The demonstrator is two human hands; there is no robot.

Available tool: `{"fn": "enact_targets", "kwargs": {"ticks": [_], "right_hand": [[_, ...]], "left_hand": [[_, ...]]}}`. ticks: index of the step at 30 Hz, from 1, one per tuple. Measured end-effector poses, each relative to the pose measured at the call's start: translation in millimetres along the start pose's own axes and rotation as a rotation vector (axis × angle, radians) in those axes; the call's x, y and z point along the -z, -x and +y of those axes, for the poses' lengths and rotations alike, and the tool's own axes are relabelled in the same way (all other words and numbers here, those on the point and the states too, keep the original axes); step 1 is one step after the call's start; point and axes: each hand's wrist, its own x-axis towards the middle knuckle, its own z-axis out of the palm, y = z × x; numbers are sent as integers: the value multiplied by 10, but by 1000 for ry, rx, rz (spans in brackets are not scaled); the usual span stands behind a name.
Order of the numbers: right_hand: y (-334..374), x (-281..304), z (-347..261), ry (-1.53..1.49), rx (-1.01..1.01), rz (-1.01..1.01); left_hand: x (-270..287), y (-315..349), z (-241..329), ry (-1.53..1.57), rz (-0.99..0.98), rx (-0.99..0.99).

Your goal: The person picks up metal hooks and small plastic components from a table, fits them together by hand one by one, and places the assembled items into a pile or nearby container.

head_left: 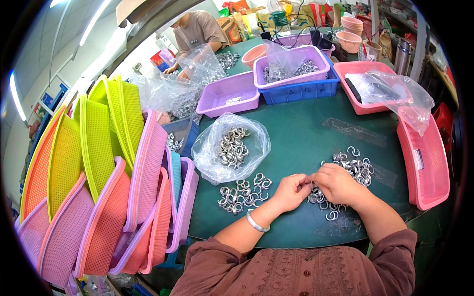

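My left hand (293,190) and my right hand (337,183) meet fingertip to fingertip over the table, both with bent, closed fingers. Whatever they pinch is too small and too covered to make out. Just beyond and under my right hand lies a loose pile of silvery C-shaped metal rings (359,170), some of them showing between my hands. A second pile of such rings (242,195) lies left of my left hand. Behind it, an opened clear plastic bag (256,135) holds more rings, duller and slightly golden.
Stacked mesh baskets (103,207) crowd the left side. At the back stand a purple basket (229,93) and a blue crate (301,93) under another basket. Pink baskets (427,163) line the right. A co-worker (200,32) sits across the green table (296,135).
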Motion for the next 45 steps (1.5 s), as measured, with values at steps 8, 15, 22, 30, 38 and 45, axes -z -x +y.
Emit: {"fn": "enact_targets", "kwargs": {"ticks": [8,15,22,30,38,45], "right_hand": [[-4,5,-9,-6,0,3],[15,-19,17,13,11,14],[-3,-5,-3,7,10,10],[10,-10,19,16,8,4],[1,-13,8,15,1,23],[36,-12,61,-118,-272,179]], "left_hand": [[-2,-5,-27,8,-20,2],[1,-1,2,-5,-4,-15],[3,-5,0,-16,-10,-19],[-11,-7,-18,-10,-14,5],[0,-1,-18,-10,2,-13],[4,-10,-26,306,102,62]]}}
